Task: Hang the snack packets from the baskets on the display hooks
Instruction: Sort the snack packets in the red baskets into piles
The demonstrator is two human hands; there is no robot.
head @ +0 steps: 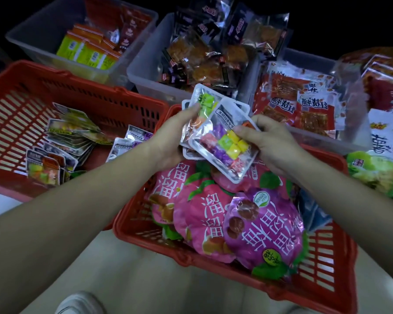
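Observation:
My left hand (175, 137) grips a small stack of clear candy packets (202, 105) with coloured cubes inside. My right hand (268, 141) pinches the front packet (222, 143) of that stack by its right edge. Both hands hover over a red basket (322, 288) filled with pink and purple plum packets (259, 225). A second red basket (18, 109) on the left holds more of the same clear candy packets (61, 141). No display hooks are in view.
Clear plastic bins stand behind: one with yellow-orange packets (89, 51), one with dark-wrapped snacks (202, 57), one with red spicy-strip packets (300, 105). Large white and green bags (386, 155) lie at the right. A white shoe (80, 302) shows on the pale floor below.

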